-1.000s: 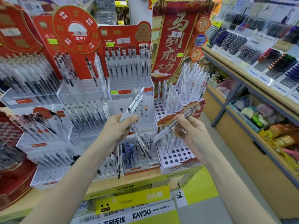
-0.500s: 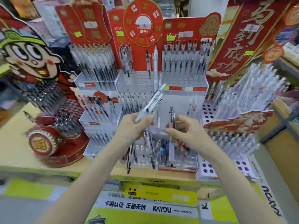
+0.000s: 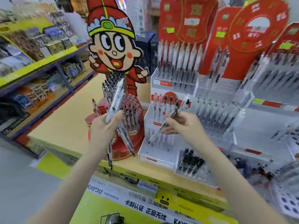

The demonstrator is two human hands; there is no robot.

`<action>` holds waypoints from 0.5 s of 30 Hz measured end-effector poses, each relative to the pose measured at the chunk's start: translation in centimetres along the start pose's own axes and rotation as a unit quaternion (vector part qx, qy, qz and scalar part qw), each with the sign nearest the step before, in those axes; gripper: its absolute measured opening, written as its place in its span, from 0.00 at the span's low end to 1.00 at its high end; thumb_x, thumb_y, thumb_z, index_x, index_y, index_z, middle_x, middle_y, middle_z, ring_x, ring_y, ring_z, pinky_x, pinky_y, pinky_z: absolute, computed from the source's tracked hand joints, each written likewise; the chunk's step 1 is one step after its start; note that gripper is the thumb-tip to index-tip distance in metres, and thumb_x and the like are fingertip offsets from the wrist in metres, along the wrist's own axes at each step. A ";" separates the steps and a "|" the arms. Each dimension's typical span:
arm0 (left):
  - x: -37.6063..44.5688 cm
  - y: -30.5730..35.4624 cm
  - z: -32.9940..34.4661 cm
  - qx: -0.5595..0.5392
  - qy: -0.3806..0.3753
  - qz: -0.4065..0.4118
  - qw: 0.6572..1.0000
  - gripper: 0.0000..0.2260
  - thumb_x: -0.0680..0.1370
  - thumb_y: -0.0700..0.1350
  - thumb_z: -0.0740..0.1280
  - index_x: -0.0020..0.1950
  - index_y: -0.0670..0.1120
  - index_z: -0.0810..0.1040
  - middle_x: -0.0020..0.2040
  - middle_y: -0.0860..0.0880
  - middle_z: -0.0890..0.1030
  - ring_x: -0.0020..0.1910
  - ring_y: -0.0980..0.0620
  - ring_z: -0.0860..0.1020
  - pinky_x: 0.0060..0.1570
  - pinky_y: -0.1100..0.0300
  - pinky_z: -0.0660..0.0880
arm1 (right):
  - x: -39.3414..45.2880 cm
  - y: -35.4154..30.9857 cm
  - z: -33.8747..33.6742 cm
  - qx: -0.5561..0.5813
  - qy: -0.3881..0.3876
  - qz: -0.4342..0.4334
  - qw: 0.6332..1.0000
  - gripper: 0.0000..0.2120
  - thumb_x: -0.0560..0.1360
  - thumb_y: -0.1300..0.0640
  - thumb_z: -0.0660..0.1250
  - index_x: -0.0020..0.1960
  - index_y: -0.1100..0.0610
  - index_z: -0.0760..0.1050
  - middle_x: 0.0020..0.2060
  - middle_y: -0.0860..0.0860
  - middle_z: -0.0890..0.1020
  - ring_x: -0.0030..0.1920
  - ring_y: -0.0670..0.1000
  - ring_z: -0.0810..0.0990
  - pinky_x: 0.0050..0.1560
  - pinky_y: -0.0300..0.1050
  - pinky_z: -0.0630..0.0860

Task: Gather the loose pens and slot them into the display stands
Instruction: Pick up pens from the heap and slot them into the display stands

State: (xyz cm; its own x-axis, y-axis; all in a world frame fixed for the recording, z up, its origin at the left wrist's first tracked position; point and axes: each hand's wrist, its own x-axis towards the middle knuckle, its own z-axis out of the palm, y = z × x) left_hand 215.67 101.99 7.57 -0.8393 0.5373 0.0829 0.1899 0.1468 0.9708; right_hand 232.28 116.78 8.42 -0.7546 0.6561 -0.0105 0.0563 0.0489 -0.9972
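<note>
— Fingers first, please: what do the hands hold?

— Left hand [image 3: 103, 128] is curled tight round a bundle of pens [image 3: 115, 101]. The bundle fans out: some ends point up past the thumb, some hang down under the fist. I count about four, but the blur makes it not sure. Right hand [image 3: 181, 125] pinches one pen [image 3: 163, 126] between thumb and fingers. This pen lies on a slant, tip down and to the left, just over the clear stand [image 3: 146, 147].

— Does the tip touch the stand?

— I cannot tell; it is very near to the front row of it.

— And around the hands?

— Behind the left hand is a round red stand [image 3: 124, 147], full of dark pens, with a cartoon figure board [image 3: 113, 46] behind it. Right of it are tiered clear stands with red back cards [image 3: 186, 21], with many pens, too many and too blurred to count. All stand on a yellow counter [image 3: 68, 120].

— What is different from half a second ago?

— The view has turned to the left: the cartoon figure was at the left edge, now it is in the middle. The right hand held its pen upright then; now the pen is tilted. The left hand keeps the same bundle.
</note>
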 end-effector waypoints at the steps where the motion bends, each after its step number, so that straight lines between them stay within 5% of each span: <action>1: 1.5 -0.7 -1.8 0.004 -0.005 -0.002 1.000 0.19 0.74 0.54 0.66 0.31 0.45 0.65 0.22 0.51 0.58 0.22 0.53 0.55 0.25 0.63 0.53 | 1.1 -0.1 1.9 -0.010 0.011 -0.012 1.000 0.03 0.77 0.67 0.63 0.45 0.65 0.74 0.35 0.60 0.81 0.31 0.49 0.83 0.35 0.38 0.80; 5: 7.6 -3.8 -9.2 0.037 -0.007 -0.008 0.999 0.22 0.69 0.62 0.65 0.36 0.41 0.73 0.27 0.46 0.61 0.25 0.52 0.57 0.29 0.59 0.54 | 5.4 0.2 10.7 -0.039 0.039 -0.018 0.998 0.07 0.76 0.65 0.66 0.41 0.56 0.77 0.31 0.49 0.82 0.33 0.49 0.83 0.39 0.47 0.82; 8: 10.5 -5.5 -13.7 0.061 -0.005 -0.042 0.997 0.22 0.76 0.57 0.65 0.35 0.39 0.75 0.21 0.49 0.62 0.19 0.56 0.57 0.26 0.60 0.54 | 8.3 0.7 16.7 -0.137 0.086 -0.042 0.986 0.06 0.73 0.54 0.69 0.38 0.47 0.77 0.31 0.49 0.81 0.36 0.54 0.81 0.44 0.59 0.78; 12: 13.1 -7.1 -17.5 0.058 0.000 -0.060 0.997 0.16 0.77 0.53 0.65 0.32 0.47 0.77 0.18 0.53 0.61 0.18 0.57 0.59 0.26 0.59 0.56 | 12.0 1.2 22.5 -0.259 0.122 -0.066 0.956 0.11 0.75 0.53 0.67 0.37 0.57 0.74 0.32 0.52 0.80 0.36 0.54 0.80 0.40 0.49 0.74; 15: 14.4 -8.3 -18.5 0.057 -0.006 -0.077 0.995 0.21 0.76 0.55 0.65 0.35 0.38 0.77 0.22 0.48 0.62 0.23 0.51 0.59 0.28 0.58 0.56 | 14.2 2.5 24.7 -0.383 0.110 -0.060 0.915 0.12 0.78 0.54 0.63 0.43 0.62 0.75 0.35 0.56 0.79 0.37 0.55 0.77 0.39 0.50 0.72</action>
State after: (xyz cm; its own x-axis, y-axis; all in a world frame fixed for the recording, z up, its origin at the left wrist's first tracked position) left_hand 192.59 93.10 4.88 -0.8564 0.5118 -0.0683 0.1165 0.3205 0.9401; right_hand 205.58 107.61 3.99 -0.6395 0.7437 0.1948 0.4871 0.5881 -0.6457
